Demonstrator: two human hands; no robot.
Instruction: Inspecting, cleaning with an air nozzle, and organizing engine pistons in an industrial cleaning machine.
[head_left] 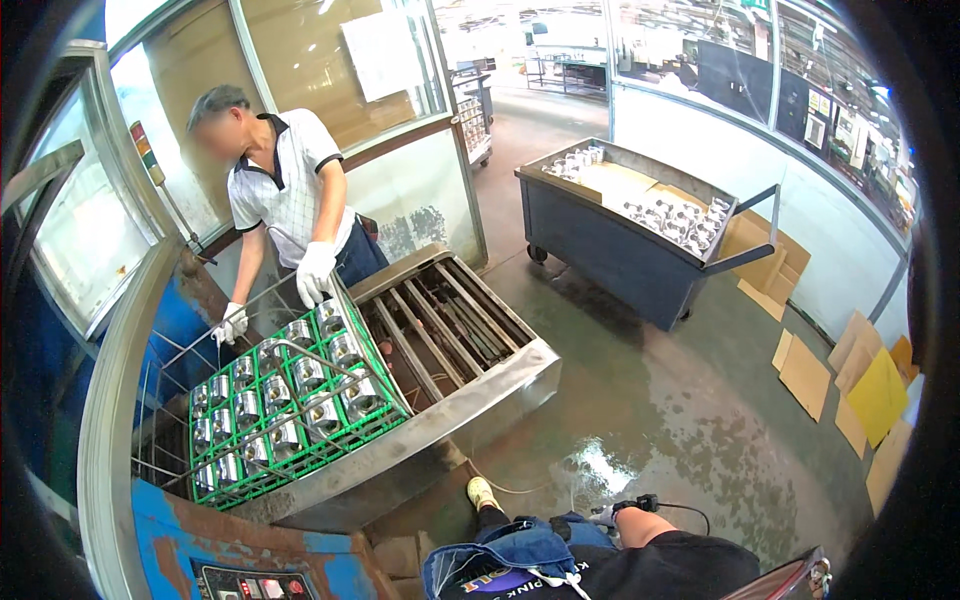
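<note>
Grip of the right hand (604, 516) I cannot tell: it is small at the lower edge, seems to wear a pale glove, and its fingers are not clear. A small black device (641, 503) sits just beside it, at the wrist, and a thin cable (688, 510) runs from it to the right. The left hand does not show.

At the far left a co-worker (285, 190) in a white checked shirt bends over a steel machine (480, 400). Both gloved hands are down at a green crate (290, 445): one (232, 322) at its far left corner, the other (315, 272) on the wire frame at its far edge. The crate is full of shiny metal parts (310, 375) in rows and rests tilted on the machine's left half. The machine's right half is an open bay with bars.

Below the machine, a yellow shoe (481, 491) stands on the wet floor (680, 400), near the right hand. Farther right and well apart, a dark blue cart (610, 250) carries more metal parts on top. Cardboard sheets (860, 380) lie by the right wall.
</note>
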